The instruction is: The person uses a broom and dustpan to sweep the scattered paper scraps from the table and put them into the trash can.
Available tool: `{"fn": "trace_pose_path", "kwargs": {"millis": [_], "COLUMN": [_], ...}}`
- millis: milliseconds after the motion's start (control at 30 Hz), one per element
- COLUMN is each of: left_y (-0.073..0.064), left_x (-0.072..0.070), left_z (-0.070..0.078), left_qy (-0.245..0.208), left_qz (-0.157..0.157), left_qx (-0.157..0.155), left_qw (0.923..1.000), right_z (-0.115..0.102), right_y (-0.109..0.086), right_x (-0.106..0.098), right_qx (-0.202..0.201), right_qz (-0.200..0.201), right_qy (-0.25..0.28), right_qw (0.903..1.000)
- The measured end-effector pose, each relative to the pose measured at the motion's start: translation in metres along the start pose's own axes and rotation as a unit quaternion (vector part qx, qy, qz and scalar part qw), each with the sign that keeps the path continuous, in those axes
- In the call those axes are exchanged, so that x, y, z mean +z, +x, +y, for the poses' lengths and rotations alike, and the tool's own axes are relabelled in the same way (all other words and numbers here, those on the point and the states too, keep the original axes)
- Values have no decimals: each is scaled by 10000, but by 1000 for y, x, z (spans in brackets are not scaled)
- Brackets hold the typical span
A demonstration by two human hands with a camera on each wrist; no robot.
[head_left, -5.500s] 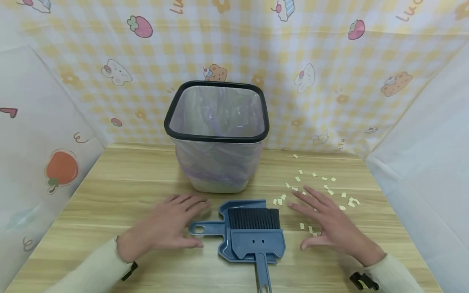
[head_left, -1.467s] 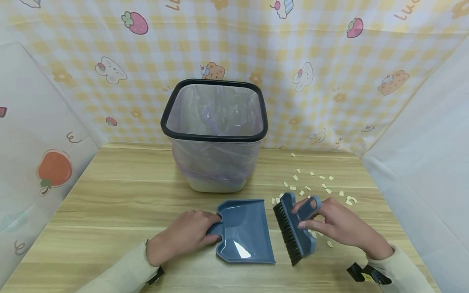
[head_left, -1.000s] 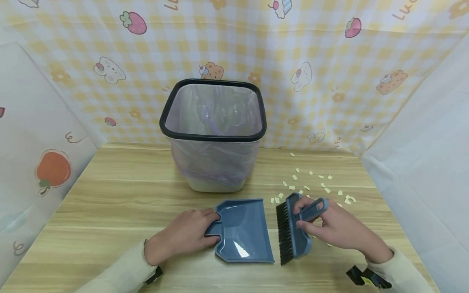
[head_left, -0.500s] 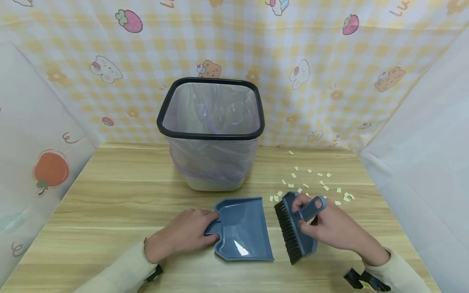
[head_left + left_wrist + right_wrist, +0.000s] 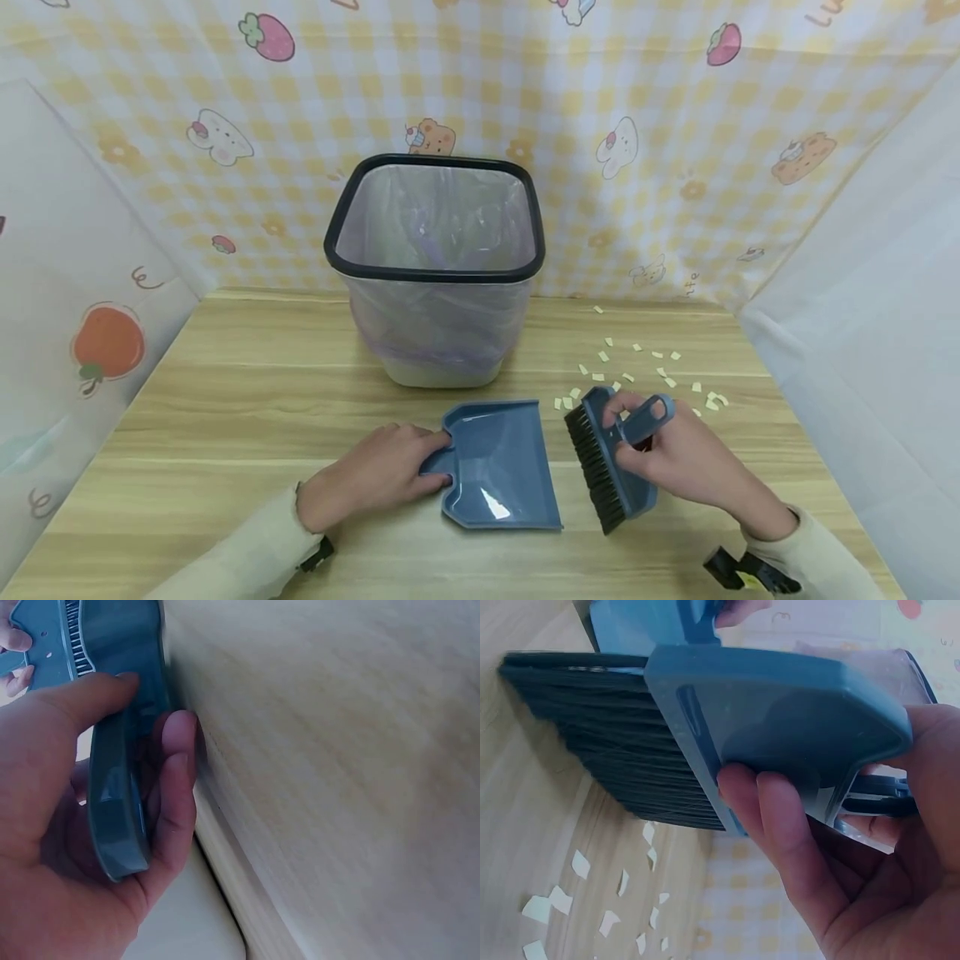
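A blue-grey dustpan [image 5: 502,467] lies flat on the table with its wide edge facing right. My left hand [image 5: 375,475] grips its short handle; in the left wrist view the fingers curl round the handle [image 5: 116,802]. To the right, my right hand [image 5: 682,458] holds a matching hand brush [image 5: 618,458] by its head. Its black bristles [image 5: 596,467] face left towards the dustpan, a small gap away. The brush's handle sticks up to the right. Small pale paper scraps [image 5: 671,383] lie scattered beyond and around the right hand, some hidden by it.
A bin [image 5: 438,333] with a black rim and a clear purplish liner stands behind the dustpan, near the back wall. A yellow checked cloth [image 5: 570,100] hangs at the back. White sheets [image 5: 870,333] close off both sides of the wooden table [image 5: 247,375].
At first both hands were free and the brush lay on the dustpan. Then the left hand took the dustpan handle and the right hand the brush. Lately the brush has only tilted slightly.
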State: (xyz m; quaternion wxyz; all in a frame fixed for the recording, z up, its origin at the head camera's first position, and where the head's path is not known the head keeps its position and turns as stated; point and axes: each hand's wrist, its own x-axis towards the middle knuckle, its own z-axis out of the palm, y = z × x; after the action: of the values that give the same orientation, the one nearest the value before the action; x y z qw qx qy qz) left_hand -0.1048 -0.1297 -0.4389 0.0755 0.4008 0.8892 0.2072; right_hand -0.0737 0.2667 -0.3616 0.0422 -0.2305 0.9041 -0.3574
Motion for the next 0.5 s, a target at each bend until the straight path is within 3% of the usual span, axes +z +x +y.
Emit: {"fn": "trace_pose_path", "kwargs": {"millis": [233,500], "left_y": [0,0], "left_x": [0,-3], "left_z": [-2,-1], "left_qy": [32,164], "left_qz": [73,99], "left_qx": [206,306], "left_qw": [9998,9993], "right_z": [6,21], "right_y": [3,13], "right_x": [-13,-35], "right_qx": [-115,8], "right_qz": [225,474], "right_qy": [22,-404], "right_qw": [9997,9981]}}
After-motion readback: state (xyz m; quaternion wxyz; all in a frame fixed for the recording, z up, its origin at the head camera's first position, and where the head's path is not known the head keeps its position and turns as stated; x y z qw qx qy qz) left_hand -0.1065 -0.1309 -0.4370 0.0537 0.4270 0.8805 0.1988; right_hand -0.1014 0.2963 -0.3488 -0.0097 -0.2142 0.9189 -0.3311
